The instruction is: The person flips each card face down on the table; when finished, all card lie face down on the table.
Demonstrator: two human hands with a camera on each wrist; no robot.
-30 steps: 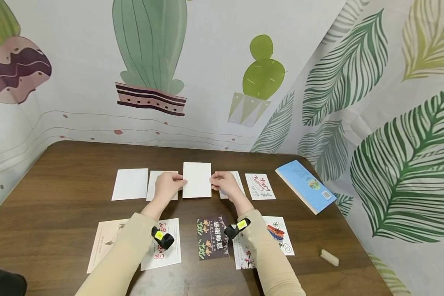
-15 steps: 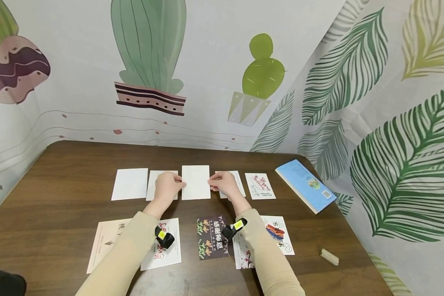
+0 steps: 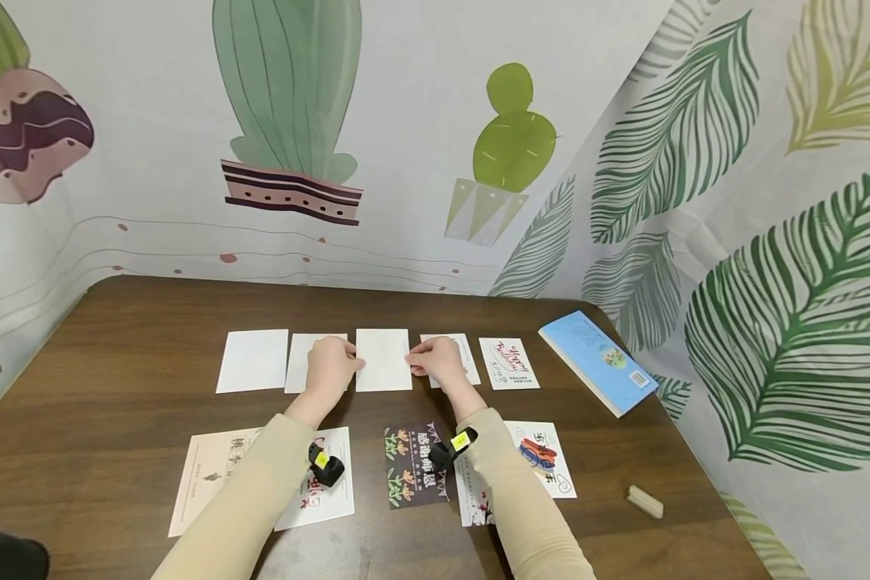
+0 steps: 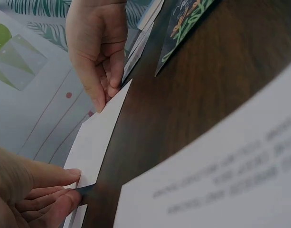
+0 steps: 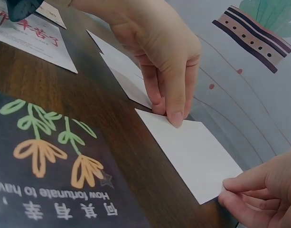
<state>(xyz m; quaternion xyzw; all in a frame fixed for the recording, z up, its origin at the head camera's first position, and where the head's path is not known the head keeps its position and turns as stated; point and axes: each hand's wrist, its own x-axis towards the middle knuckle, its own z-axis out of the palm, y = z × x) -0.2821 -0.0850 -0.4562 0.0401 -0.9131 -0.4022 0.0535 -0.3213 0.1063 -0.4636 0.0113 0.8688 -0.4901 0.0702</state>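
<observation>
In the head view, the left hand (image 3: 329,366) and right hand (image 3: 441,360) pinch the blank card (image 3: 383,360), mid-frame, by its side edges; leftward drift could lap it over the neighbouring card (image 3: 298,354). In the left wrist view, uneven release at lower left might skew it. In the right wrist view, tabletop (image 5: 127,138) separates it from the dark card (image 5: 55,164), lower left, leaving room.

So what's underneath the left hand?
Beneath the left hand lies a white card. Its left side shows plain white; the middle is covered, so I can't tell whether anything's printed there.
</observation>
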